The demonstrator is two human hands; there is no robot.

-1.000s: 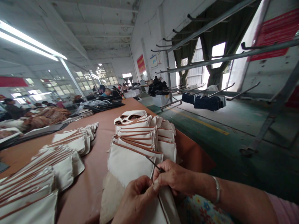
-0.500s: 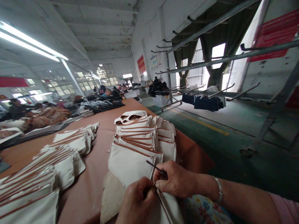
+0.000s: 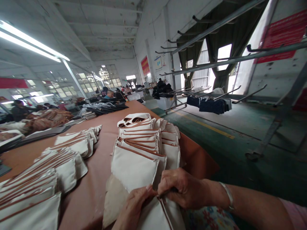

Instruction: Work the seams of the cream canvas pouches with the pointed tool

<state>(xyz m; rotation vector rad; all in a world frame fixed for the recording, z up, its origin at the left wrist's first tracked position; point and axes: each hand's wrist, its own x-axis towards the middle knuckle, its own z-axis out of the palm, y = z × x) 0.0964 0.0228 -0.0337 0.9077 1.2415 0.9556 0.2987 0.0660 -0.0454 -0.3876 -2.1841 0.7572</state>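
Observation:
An off-white fabric piece with brown trim [image 3: 153,214] lies under both hands at the bottom centre. My left hand [image 3: 134,204] is closed, with thumb and fingers pinching the upper edge of this piece. Close beside it, my right hand [image 3: 179,188] is curled at the same trimmed edge, its fingertips nearly meeting the left thumb. The slim dark tool seen in the right hand earlier is now mostly hidden by the fist. Just beyond the hands rests an overlapping stack of similar off-white pieces [image 3: 135,166] with brown edging.
More trimmed pieces [image 3: 68,172] lie in rows on the left of the brown-covered table [image 3: 96,179]. Dark goods [image 3: 103,108] are heaped farther back, near several people. A metal rack [image 3: 203,67] with prongs stands at right, holding dark bundles [image 3: 213,106].
The right hand has turned over, so the slim dark tool that pointed up and left no longer shows. The left hand has shifted slightly left, with its thumb extended more along the edge.

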